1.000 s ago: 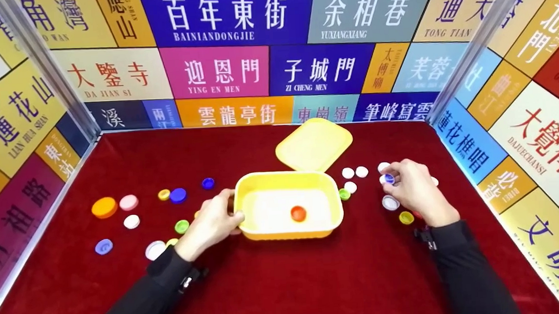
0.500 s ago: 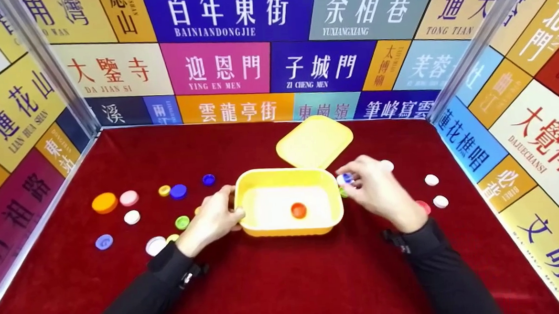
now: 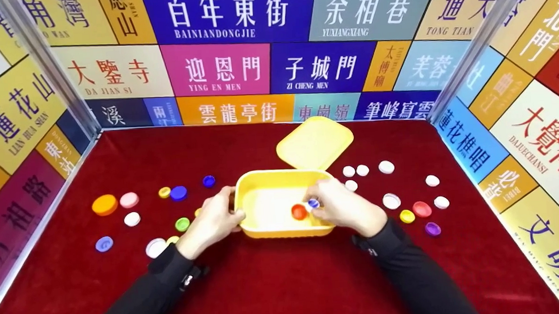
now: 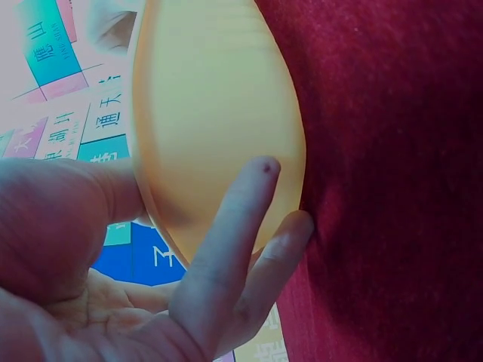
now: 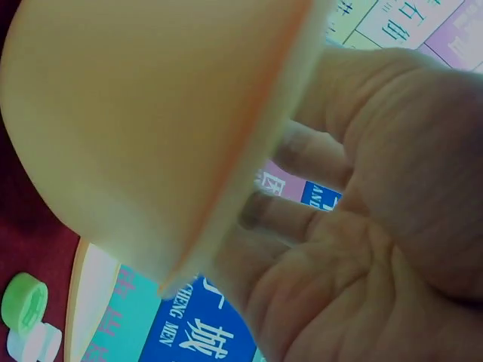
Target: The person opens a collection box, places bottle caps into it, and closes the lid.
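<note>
My left hand grips the left end of a yellow plastic box. In the left wrist view its thumb lies at the rim and its fingers rest along the outer wall. My right hand reaches over the box's right rim and pinches a small blue-and-white bottle cap inside it. A red bottle cap lies on the box floor just left of that cap. In the right wrist view the box wall hides the fingertips and the held cap.
The yellow lid lies behind the box on the red cloth. Several loose caps lie at left, including an orange cap. At right are more, such as a purple cap. Printed panels enclose the back and sides.
My right hand has carried the blue-and-white cap left, from among the caps at right, over the rim into the box. The left hand has kept its grip on the box.
</note>
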A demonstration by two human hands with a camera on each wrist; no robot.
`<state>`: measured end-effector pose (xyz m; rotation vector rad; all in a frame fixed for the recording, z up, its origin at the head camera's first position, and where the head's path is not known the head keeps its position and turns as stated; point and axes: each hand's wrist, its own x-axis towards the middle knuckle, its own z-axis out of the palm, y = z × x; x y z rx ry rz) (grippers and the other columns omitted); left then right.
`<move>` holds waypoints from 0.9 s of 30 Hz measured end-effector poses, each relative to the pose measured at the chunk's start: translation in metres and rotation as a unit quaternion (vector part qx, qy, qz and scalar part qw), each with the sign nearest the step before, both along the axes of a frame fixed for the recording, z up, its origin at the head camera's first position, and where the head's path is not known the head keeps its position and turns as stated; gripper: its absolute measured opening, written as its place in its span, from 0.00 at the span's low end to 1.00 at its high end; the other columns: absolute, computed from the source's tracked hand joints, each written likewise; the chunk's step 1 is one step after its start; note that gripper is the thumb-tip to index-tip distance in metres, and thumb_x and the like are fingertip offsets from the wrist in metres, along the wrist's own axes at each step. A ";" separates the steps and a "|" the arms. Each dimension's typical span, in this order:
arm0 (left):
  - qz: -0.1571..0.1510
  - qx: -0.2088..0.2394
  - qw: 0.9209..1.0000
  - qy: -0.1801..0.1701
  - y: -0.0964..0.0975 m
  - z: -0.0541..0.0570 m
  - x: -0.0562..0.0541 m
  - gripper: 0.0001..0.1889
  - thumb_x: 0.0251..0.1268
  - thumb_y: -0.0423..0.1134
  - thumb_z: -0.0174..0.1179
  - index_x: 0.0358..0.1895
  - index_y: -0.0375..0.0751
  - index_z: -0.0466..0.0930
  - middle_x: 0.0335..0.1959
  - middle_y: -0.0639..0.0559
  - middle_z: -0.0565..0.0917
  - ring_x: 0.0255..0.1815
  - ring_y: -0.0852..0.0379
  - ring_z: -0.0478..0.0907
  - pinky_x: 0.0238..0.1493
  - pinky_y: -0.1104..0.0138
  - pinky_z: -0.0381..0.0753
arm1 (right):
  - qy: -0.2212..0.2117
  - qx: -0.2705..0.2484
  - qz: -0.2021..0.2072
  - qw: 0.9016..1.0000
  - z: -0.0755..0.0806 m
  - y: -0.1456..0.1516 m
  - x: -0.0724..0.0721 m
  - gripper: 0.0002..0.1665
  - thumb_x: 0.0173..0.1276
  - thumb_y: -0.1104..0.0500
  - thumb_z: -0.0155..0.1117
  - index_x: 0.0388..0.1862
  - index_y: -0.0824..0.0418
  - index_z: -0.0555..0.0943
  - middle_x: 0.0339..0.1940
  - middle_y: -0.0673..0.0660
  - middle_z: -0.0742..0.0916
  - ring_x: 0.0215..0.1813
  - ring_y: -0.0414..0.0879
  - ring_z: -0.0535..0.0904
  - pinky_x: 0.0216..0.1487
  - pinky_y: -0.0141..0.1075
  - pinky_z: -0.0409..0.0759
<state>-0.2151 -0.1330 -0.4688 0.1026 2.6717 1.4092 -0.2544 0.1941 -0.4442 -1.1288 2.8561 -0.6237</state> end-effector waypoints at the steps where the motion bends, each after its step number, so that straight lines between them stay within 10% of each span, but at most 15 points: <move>1: -0.001 0.001 1.000 0.000 0.000 -0.001 0.000 0.33 0.77 0.28 0.67 0.83 0.32 0.74 0.59 0.32 0.92 0.36 0.51 0.96 0.37 0.63 0.98 | 0.000 0.000 0.006 1.000 -0.002 0.000 0.000 0.09 0.69 0.73 0.75 0.45 0.66 0.96 0.37 0.59 0.95 0.41 0.55 0.85 0.45 0.40 0.84; 27: -0.001 -0.018 1.000 0.007 0.000 -0.003 0.000 0.34 0.76 0.29 0.66 0.84 0.33 0.73 0.52 0.35 0.91 0.34 0.55 0.93 0.37 0.66 0.96 | 0.021 -0.033 -0.008 0.999 0.001 0.004 0.002 0.16 0.76 0.67 0.79 0.60 0.68 0.92 0.54 0.67 0.93 0.52 0.62 0.92 0.58 0.55 0.95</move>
